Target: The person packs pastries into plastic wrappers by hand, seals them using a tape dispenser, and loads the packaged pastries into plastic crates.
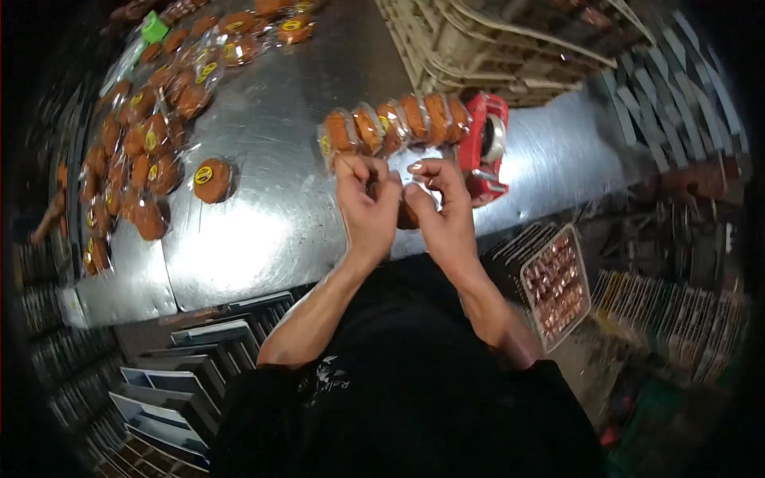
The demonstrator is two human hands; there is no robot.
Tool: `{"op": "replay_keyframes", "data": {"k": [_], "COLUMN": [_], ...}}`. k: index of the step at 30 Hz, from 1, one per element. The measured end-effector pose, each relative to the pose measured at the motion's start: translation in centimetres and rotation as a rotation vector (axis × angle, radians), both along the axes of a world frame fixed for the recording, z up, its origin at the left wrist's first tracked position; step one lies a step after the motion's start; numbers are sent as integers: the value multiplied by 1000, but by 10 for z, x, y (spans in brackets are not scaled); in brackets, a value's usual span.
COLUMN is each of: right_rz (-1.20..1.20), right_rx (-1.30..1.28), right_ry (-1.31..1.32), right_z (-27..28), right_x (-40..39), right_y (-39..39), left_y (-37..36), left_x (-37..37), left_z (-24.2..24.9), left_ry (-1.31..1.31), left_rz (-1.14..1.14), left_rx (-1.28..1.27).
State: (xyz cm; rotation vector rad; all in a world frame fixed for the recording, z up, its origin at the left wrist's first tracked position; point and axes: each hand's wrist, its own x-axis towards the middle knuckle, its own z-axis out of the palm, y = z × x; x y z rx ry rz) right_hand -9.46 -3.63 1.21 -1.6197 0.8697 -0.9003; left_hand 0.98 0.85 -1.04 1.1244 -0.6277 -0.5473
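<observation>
Near the front edge of the metal table, my left hand (369, 201) and my right hand (441, 209) are close together with fingers curled in. Clear plastic shows between them, and a brown wrapped bun (407, 215) lies partly hidden behind the fingers. What each set of fingertips pinches is too small to make out. Just beyond my hands stands a row of wrapped buns (394, 125), side by side. A red tape dispenser (495, 143) touches the row's right end. One single wrapped bun with a yellow label (212, 181) lies to the left.
Many wrapped buns (151, 135) are spread over the left of the metal table (271, 143), with a green object (154, 28) behind. Beige crates (510, 56) stand at the back. Below the front edge are stacked trays (175, 382) and a filled basket (555, 287).
</observation>
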Motion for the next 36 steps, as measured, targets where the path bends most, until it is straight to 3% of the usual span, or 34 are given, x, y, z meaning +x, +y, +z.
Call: {"op": "replay_keyframes", "data": {"k": [2, 4, 5, 6, 8, 9, 10, 12, 13, 14, 16, 17, 20, 22, 24, 26, 29, 31, 33, 36], "right_rz": [142, 461, 453, 353, 337, 416, 401, 277, 283, 281, 179, 149, 68, 11, 17, 36, 298, 380, 421, 294], "right_rx": [611, 1071, 1022, 829, 676, 614, 380, 367, 359, 356, 257, 277, 289, 276, 243, 284, 16, -29, -2, -259], "right_ry": [-178, -81, -142, -202, -304, -232, -129, -118, -129, -134, 12, -49, -101, -86, -5, -44, 129, 199, 182, 83], "right_z": [20, 15, 1, 3, 3, 5, 3, 3, 7, 14, 34, 30, 29, 32, 36, 36, 27, 29, 30, 23], "right_x": [4, 7, 20, 42, 79, 84, 86, 85, 86, 85, 79, 73, 62, 62, 66, 74, 92, 126, 143, 145], "right_y": [-3, -23, -20, -10, 0, -1, -4, -29, -41, -50, -58, -62, -61, -57, -51, -47, -50, -49, -38, -22], "left_y": [16, 25, 27, 36, 60, 63, 58, 37, 29, 22, 13, 6, -11, -12, -14, -17, -3, 1, 14, 33], "left_x": [14, 36, 48, 63, 83, 85, 94, 111, 116, 123, 169, 206, 319, 398, 423, 425, 353, 306, 246, 189], "left_z": [19, 26, 15, 22, 43, 26, 7, -20, -15, -39, -28, -20, -29, -48, -29, -23, -39, -22, 14, 15], "left_ry": [-57, 67, -91, -113, 769, 638, 628, 210, -9, -734, -773, -740, -1251, -1360, -1368, -1384, -1340, -749, -397, -28], "left_rz": [-108, -127, 85, 135, -129, -77, -49, 195, 83, 54, -43, -140, 504, 590, 290, 113, 176, 37, -66, 43], "left_rx": [-54, -248, -229, -227, -35, -59, -57, 236, 420, 831, 1055, 1148, 1314, 1349, 1626, 1659, 1287, 1115, 809, 314]}}
